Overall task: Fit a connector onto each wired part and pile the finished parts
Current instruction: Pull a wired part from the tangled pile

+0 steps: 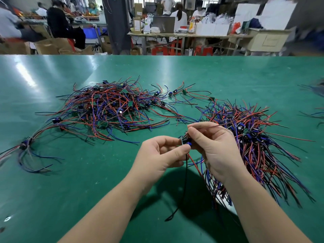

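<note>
Nearest, both hands are working just above the green table (61,199). Fingers of the left hand (158,155) are curling in, thumb and fingertips pinching a small wired part (185,141), a dark board carrying a blue component. Fingers of the right hand (216,148) are curling too, pinching the same part from the other side. Any connector is too small to tell. A black lead (183,186) and a red lead (192,162) are hanging from the part down to the table. Just behind the right hand a right pile (254,142) of wired parts is lying. Farther off, to the left, a bigger middle pile (112,107) is spreading out. A small bundle (26,144) is lying well apart near the left edge. Beyond the table, people (57,20) are sitting at cluttered benches, blurred.
</note>
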Tool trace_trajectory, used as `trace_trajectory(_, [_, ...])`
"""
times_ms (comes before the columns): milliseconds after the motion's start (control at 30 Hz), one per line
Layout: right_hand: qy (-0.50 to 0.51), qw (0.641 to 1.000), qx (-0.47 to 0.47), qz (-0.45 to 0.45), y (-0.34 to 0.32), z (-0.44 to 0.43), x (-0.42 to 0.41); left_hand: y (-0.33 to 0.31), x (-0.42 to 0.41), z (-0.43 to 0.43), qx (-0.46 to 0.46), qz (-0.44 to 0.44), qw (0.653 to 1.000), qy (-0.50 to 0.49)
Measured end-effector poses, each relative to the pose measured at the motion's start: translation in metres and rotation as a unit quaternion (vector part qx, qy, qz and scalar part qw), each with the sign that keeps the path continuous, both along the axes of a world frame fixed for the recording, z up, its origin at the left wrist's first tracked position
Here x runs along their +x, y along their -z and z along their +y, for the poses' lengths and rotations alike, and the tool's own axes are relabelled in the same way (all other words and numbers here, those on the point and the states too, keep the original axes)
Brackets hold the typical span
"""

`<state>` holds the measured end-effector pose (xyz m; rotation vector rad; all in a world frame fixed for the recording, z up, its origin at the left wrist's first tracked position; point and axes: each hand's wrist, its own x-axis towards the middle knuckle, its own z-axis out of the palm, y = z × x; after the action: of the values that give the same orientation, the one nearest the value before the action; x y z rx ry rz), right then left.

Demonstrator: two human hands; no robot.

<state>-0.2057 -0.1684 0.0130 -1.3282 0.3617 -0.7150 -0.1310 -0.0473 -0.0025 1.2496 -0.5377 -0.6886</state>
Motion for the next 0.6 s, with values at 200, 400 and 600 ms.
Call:
trace_trajectory(200, [-0.011,1.0,-0.01,-0.004,0.0015,0.0002,0.0002,-0.0032,0.0026,0.0009,-0.024,0.052,0.998,0.002])
trace_trajectory(400, [-0.011,1.0,0.023,0.0,0.0009,-0.0003,-0.0001,-0.0038,0.0054,0.0029,-0.059,0.072,0.996,0.002])
trace_trajectory(600, [-0.048,0.998,0.046,-0.023,-0.0024,0.0004,-0.0003,-0.0045,0.0042,0.004,-0.067,0.053,0.996,0.022])
